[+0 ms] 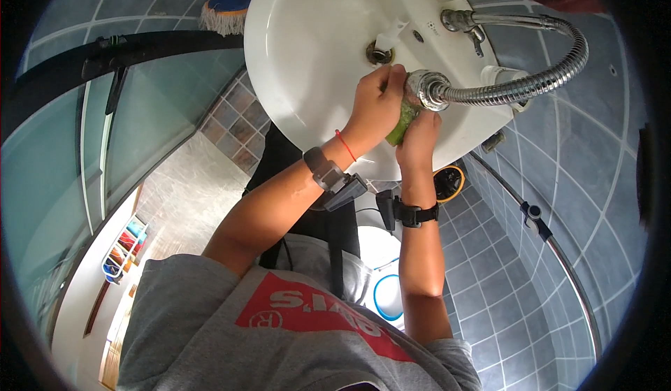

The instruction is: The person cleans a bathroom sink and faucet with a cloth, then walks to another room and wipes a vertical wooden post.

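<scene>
Over the near part of a white washbasin [307, 62], both hands close around a green, wet-looking piece [399, 129] whose kind I cannot make out. My left hand [376, 106] grips its left side, thumb and fingers bent in. From the right, my right hand [419, 138] holds it lower down, with the fingertips partly hidden. The metal spout head [426, 89] of a flexible tap sits right above the green piece and covers part of it. Beyond my left hand is the open drain [379, 54], with a white plastic piece [391, 37] lying by it.
The ribbed metal hose [531, 83] arches over the basin's right side from the tap base [458, 20]. A white cup-like container [502, 76] stands at the right rim. Below on the right is a yellow-rimmed black bin [448, 183]. A glass door [161, 118] stands left.
</scene>
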`<state>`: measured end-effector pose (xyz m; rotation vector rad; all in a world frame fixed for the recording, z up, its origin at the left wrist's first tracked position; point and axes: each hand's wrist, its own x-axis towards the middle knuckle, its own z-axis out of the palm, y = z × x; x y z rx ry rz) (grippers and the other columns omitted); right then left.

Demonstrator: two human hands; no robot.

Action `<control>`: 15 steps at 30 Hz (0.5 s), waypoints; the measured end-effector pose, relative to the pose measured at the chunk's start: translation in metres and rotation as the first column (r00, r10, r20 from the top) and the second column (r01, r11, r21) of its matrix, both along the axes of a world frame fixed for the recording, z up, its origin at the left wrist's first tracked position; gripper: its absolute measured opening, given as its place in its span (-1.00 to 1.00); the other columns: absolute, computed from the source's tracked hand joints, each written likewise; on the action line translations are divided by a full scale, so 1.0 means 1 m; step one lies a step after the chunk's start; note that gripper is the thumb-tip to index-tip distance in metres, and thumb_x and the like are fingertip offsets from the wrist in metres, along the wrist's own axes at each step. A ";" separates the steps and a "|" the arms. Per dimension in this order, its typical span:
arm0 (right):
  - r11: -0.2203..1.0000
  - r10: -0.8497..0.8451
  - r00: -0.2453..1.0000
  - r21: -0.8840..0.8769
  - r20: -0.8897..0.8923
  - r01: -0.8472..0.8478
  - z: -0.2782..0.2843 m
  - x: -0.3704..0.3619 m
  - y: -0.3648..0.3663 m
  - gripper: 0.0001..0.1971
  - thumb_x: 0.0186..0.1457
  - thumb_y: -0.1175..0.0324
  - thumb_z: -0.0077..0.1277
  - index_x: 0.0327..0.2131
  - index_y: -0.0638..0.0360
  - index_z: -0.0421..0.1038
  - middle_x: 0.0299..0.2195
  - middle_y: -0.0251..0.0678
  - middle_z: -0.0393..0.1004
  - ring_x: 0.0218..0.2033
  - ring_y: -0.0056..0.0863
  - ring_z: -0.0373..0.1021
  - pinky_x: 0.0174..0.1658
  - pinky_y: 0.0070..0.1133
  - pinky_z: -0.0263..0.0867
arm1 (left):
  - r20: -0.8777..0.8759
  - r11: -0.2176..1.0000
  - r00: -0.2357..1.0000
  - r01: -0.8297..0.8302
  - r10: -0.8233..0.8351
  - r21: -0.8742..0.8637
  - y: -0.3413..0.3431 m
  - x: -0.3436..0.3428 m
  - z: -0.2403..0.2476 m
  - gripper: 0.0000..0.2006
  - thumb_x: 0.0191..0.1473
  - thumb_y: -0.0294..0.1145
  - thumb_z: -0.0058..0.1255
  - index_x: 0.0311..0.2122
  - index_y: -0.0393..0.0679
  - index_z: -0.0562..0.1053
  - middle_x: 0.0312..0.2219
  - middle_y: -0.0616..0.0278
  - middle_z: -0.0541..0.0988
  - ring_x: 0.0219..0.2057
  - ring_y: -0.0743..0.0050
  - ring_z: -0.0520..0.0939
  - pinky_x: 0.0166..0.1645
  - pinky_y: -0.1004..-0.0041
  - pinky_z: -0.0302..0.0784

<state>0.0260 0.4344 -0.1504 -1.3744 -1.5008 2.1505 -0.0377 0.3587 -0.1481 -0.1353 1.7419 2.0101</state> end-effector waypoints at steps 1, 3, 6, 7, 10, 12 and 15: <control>0.993 0.095 0.995 0.066 0.009 -0.095 0.001 0.000 0.001 -0.59 0.35 0.15 -0.21 -0.13 0.40 0.38 -0.30 -0.29 0.49 -0.30 -0.61 0.39 -0.29 -0.58 0.35 | 0.020 1.000 1.000 -0.018 0.018 0.005 -0.001 0.000 -0.003 -0.67 0.32 -0.30 -0.17 -0.46 -0.31 0.37 -0.63 0.23 0.40 -0.52 0.59 0.34 -0.39 0.45 0.32; 0.991 0.131 0.991 0.004 0.040 -0.131 0.003 0.004 0.005 -0.59 0.34 0.16 -0.19 -0.09 0.42 0.36 -0.20 -0.25 0.49 -0.25 -0.62 0.38 -0.26 -0.61 0.35 | 0.085 1.000 0.996 -0.002 0.000 0.017 -0.005 -0.002 -0.006 -0.66 0.34 -0.25 -0.22 -0.40 -0.29 0.38 -0.57 0.28 0.39 -0.44 0.59 0.36 -0.30 0.47 0.35; 0.958 0.206 0.978 0.208 -0.018 -0.198 0.002 0.003 0.005 -0.59 0.33 0.16 -0.15 0.03 0.34 0.30 -0.09 -0.25 0.44 -0.12 -0.59 0.37 -0.17 -0.61 0.37 | 0.136 0.973 0.974 -0.199 0.183 0.117 -0.008 -0.006 -0.006 -0.71 0.36 -0.25 -0.26 -0.12 -0.26 0.43 -0.33 0.24 0.51 -0.27 0.53 0.44 -0.09 0.49 0.39; 0.972 0.210 0.978 0.107 0.002 -0.209 0.015 0.001 0.002 -0.59 0.32 0.16 -0.14 0.08 0.28 0.26 -0.04 -0.26 0.41 -0.05 -0.56 0.35 -0.10 -0.58 0.38 | 0.136 0.973 0.973 -0.201 0.185 0.116 -0.010 -0.007 -0.002 -0.71 0.36 -0.25 -0.26 -0.12 -0.26 0.43 -0.33 0.24 0.51 -0.27 0.53 0.44 -0.09 0.49 0.39; 0.979 0.138 0.987 -0.142 -0.082 -0.149 0.017 0.001 0.001 -0.57 0.32 0.17 -0.12 0.15 0.18 0.19 0.02 -0.27 0.38 0.03 -0.49 0.34 0.00 -0.49 0.38 | 0.000 0.995 0.999 0.053 -0.053 0.083 -0.018 -0.007 0.006 -0.67 0.35 -0.32 -0.27 0.07 -0.26 0.41 -0.10 0.25 0.56 -0.07 0.53 0.50 0.09 0.49 0.36; 0.965 0.057 0.984 -0.243 -0.167 -0.097 0.009 0.002 0.003 -0.56 0.31 0.17 -0.12 0.15 0.18 0.19 0.05 -0.27 0.36 0.05 -0.46 0.35 0.01 -0.44 0.40 | -0.089 0.977 0.973 0.211 -0.214 -0.044 -0.024 -0.003 0.010 -0.68 0.27 -0.35 -0.11 0.06 -0.28 0.41 -0.14 0.16 0.58 -0.11 0.50 0.53 0.05 0.48 0.41; 0.960 0.072 0.995 -0.267 -0.075 -0.089 0.009 0.002 0.000 -0.59 0.31 0.08 -0.22 0.07 0.13 0.31 -0.04 -0.37 0.44 -0.04 -0.54 0.41 -0.09 -0.46 0.41 | -0.218 0.967 0.946 0.216 -0.242 -0.137 -0.024 -0.003 0.013 -0.65 0.19 -0.36 0.00 0.03 -0.29 0.40 -0.20 0.11 0.58 -0.17 0.51 0.53 0.00 0.48 0.43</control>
